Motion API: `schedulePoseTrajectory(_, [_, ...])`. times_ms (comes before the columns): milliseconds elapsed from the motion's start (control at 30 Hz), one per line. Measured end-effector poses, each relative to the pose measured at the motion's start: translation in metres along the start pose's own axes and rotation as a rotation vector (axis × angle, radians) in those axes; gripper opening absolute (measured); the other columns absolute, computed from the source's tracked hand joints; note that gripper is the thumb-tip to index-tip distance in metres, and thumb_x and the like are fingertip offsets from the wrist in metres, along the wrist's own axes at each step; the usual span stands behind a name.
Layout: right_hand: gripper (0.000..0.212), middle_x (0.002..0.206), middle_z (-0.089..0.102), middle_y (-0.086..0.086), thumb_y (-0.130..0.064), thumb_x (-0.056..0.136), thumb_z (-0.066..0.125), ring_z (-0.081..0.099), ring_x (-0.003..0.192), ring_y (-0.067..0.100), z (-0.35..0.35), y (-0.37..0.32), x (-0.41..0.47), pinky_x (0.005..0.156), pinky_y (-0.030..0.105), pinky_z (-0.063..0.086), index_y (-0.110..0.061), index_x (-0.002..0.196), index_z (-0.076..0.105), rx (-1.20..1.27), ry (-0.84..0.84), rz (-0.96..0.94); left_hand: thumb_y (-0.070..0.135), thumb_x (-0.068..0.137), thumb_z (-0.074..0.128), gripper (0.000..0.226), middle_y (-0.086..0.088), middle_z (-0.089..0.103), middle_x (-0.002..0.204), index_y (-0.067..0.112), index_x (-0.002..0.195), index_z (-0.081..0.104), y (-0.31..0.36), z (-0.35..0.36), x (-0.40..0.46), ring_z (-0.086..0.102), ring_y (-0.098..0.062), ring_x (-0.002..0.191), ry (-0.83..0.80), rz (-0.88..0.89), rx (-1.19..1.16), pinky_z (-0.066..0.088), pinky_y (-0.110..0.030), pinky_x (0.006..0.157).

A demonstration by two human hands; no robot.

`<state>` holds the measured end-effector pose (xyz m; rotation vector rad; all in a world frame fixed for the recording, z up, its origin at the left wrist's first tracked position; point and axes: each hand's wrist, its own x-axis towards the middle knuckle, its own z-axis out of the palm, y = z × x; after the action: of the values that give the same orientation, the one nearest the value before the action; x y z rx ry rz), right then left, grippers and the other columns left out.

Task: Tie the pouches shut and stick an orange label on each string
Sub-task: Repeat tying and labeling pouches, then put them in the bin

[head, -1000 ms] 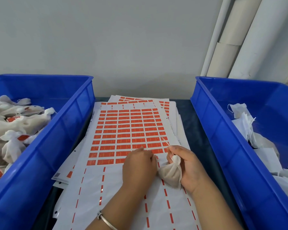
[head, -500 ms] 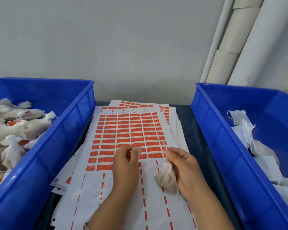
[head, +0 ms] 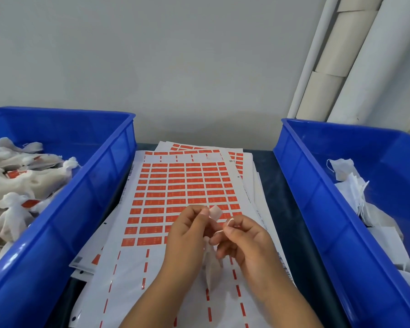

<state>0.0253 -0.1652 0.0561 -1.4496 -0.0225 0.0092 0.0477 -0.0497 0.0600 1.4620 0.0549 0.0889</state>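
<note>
My left hand [head: 187, 235] pinches a peeled label [head: 215, 213] by one edge, its pale back facing me. My right hand [head: 246, 240] pinches the thin white string [head: 228, 223] of a small white pouch [head: 211, 268], which hangs below between both hands. The label is close to the string, just left of it. Under my hands lies a sheet of orange labels [head: 182, 192] on a stack of similar sheets; its near rows are bare backing.
A blue bin [head: 85, 209] on the left holds several tied pouches with orange labels [head: 21, 185]. A blue bin [head: 317, 209] on the right holds flat white pouches [head: 350, 183]. White pipes [head: 341, 58] run up the wall at the back right.
My left hand peeled a label off the sheet and lifted it. My right hand raised the pouch by its string, and both hands came together above the sheet.
</note>
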Motion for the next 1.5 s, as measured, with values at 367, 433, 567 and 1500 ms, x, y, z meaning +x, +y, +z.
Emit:
schedulePoseTrajectory(367, [0.021,0.079,0.072,-0.011,-0.024,0.082,0.067,0.061,0.057,0.010,0.000,-0.005,0.000,0.053,0.016,0.051,-0.042,0.075,0.072,-0.096,0.278,-0.120,0.028,0.097,0.045,0.043,0.009,0.063,0.059,0.043,0.063,0.068,0.003,0.005,-0.005,0.059,0.000,0.050,-0.098,-0.196,-0.029,0.047,-0.009,0.049])
schedulePoseTrajectory(433, [0.021,0.078,0.072,-0.009,-0.022,0.083,0.067,0.061,0.058,0.011,-0.001,-0.005,0.000,0.053,0.016,0.051,-0.041,0.075,0.072,-0.088,0.291,-0.115,0.029,0.097,0.045,0.044,0.009,0.064,0.062,0.045,0.062,0.067,0.003,0.005,-0.006,0.060,0.000,0.051,-0.079,-0.213,-0.033,0.047,-0.009,0.048])
schedulePoseTrajectory(567, [0.018,0.080,0.072,-0.008,-0.021,0.083,0.068,0.062,0.064,0.012,-0.003,-0.002,0.001,0.057,0.017,0.051,-0.036,0.076,0.073,-0.115,0.327,-0.125,0.030,0.094,0.050,0.041,0.014,0.065,0.061,0.037,0.059,0.068,0.004,0.006,-0.006,0.063,-0.011,0.063,-0.023,-0.249,-0.023,0.045,-0.011,0.048])
schedulePoseTrajectory(1500, [0.010,0.089,0.075,-0.002,-0.016,0.086,0.067,0.072,0.086,0.018,-0.012,0.007,0.010,0.076,0.032,0.058,-0.021,0.082,0.074,0.085,0.371,0.038,0.020,0.083,0.067,0.035,0.029,0.065,0.080,0.046,0.061,0.067,0.001,0.004,-0.008,0.061,0.003,0.085,-0.199,0.035,0.258,0.048,-0.010,0.069])
